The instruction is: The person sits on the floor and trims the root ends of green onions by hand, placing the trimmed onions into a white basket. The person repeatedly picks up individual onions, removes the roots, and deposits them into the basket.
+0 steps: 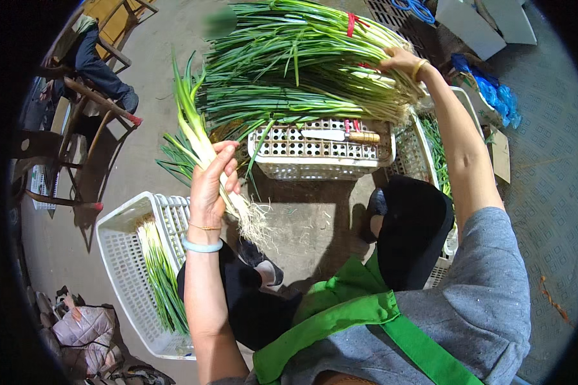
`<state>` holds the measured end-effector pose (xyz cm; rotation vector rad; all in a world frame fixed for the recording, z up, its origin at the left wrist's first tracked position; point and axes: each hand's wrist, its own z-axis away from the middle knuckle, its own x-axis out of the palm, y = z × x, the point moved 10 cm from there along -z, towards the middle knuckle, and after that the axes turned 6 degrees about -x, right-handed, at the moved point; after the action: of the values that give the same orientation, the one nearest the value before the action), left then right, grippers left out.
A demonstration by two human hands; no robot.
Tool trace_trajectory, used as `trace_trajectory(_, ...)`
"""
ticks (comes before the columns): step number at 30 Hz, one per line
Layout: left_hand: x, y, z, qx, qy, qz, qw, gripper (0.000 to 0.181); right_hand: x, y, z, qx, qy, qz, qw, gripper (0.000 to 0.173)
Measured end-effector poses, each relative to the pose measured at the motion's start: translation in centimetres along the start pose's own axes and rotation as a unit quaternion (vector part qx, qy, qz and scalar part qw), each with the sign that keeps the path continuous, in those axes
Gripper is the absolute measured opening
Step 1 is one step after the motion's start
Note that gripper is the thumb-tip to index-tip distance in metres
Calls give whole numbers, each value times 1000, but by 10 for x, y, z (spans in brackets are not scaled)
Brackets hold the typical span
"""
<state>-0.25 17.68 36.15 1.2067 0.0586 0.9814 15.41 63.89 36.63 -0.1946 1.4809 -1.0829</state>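
My left hand [216,180] is closed around the white stalks of a few green onions [200,137], their pale roots hanging to the lower right. At the far end of a big heap of green onions [289,62], my right hand [402,62] grips stalks near the root end. A red tie [350,25] binds a bunch at the top of the heap. The heap lies across an upturned white plastic crate [320,156] with a perforated surface. On that surface rests a knife [339,135] with a wooden handle, beside some red ties.
At my left stands a white plastic basket [125,240] with green onions inside. Another crate [416,149] with greens is by my right leg. Wooden chairs [101,103] and a seated person's leg [103,72] are at upper left. Blue plastic bags [498,98] lie at upper right.
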Motion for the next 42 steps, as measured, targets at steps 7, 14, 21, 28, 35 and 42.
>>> trace_trajectory(7, 17, -10, -14, -18, -8, -17, 1000, 23, -2, 56, 5, 69, 95, 295, 948, 66)
trace_trajectory(14, 14, -13, -11, -18, -11, -15, 1000, 23, 58, -23, 79, -135, 89, 353, 922, 62)
trace_trajectory(21, 23, -18, -9, -16, -23, 7, 1000, 22, 109, -5, 91, -162, 79, 451, 874, 78)
trace_trajectory(28, 21, -16, -11, -9, -23, 4, 1000, 20, 119, -12, 80, -160, 107, 484, 854, 55)
trace_trajectory(35, 14, -13, -6, -7, -13, -4, 1000, 21, 116, -10, 79, -131, 98, 406, 899, 51)
trace_trajectory(42, 18, -11, -10, -11, -36, 20, 999, 18, 122, 5, 75, -156, 88, 420, 890, 46)
